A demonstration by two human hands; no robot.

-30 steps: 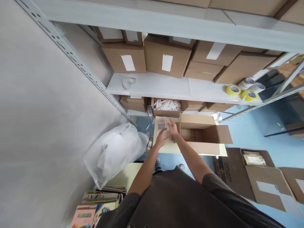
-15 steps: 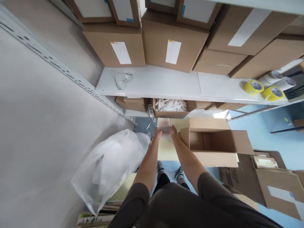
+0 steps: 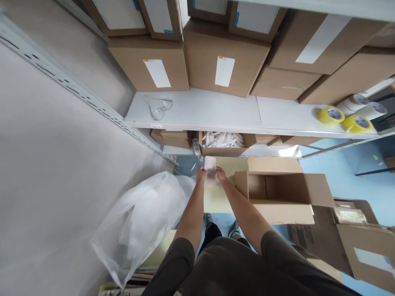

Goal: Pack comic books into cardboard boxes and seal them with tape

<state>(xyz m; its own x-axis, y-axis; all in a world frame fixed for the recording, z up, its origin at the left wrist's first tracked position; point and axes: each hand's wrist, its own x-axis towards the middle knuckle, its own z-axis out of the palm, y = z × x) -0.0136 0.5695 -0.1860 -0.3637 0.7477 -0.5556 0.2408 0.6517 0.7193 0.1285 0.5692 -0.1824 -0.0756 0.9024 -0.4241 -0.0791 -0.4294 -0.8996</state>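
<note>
A grey shelf rack (image 3: 216,111) fills the space above and beyond the grip. At least nine brown cartons (image 3: 154,68) are counted on its board, the upper ones cut off by the frame's edge. One clear plastic bag (image 3: 145,222) lies below and to the left of the grip. One open carton (image 3: 277,193), flaps spread, stands just right of it on a pale yellow board (image 3: 216,199). One tray of white pieces (image 3: 222,140) sits on the lower shelf just beyond the grip; the pieces are too small to be counted. Far to the right, two yellow tape rolls (image 3: 331,115) and two white tape rolls (image 3: 354,100) are seen. A clear wiry item (image 3: 159,107) up and to the left is hard to make out.

One small pale packet (image 3: 210,163) is held up between the hands, above the board's far end. It is pinched on its sides by the left hand (image 3: 201,174) and the right hand (image 3: 220,174), fingers closed on it. Its contents are blurred.
</note>
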